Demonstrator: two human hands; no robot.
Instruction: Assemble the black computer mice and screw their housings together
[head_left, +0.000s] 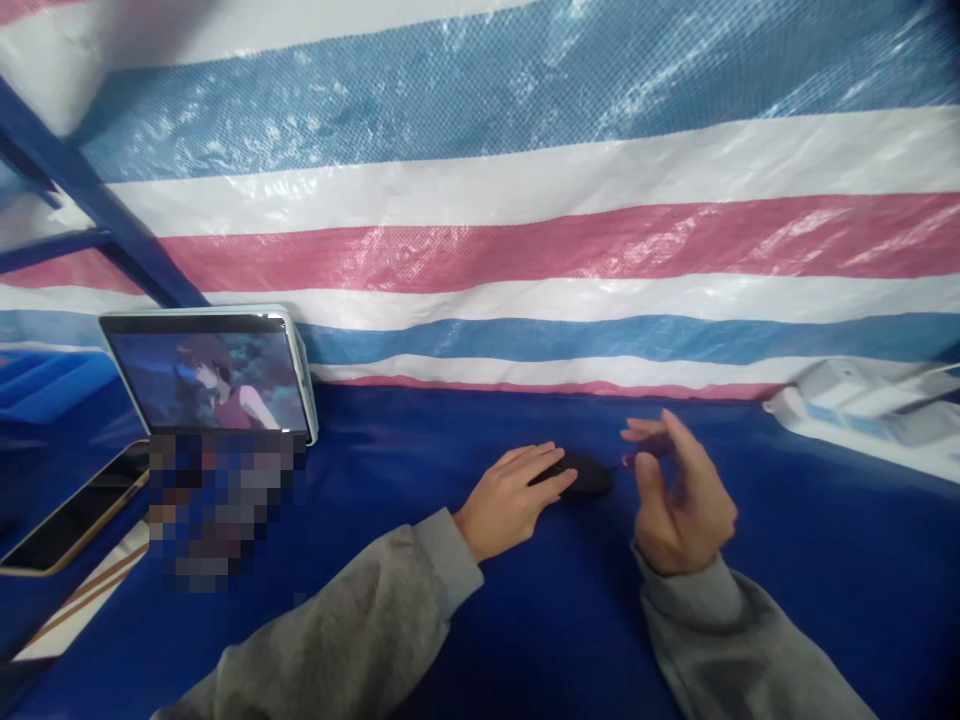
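Observation:
On the blue tabletop [574, 620] lies a dark, rounded object that looks like a computer mouse [592, 476]. My left hand [510, 495] reaches in from the left and holds it by its left end, fingers across the top. Just right of the mouse is my right hand [686, 505], raised a little, with thumb and fingers apart and curved. A small reddish thing [628, 461] shows at the mouse's right end, near my right fingertips; it is too blurred to name.
A tablet [214, 375] playing a cartoon leans at the left, with a phone [75, 515] before it and a blue tray [52, 385] behind. White boxes or packaging [877, 410] sit at the right. A striped plastic sheet [525, 190] hangs behind the table.

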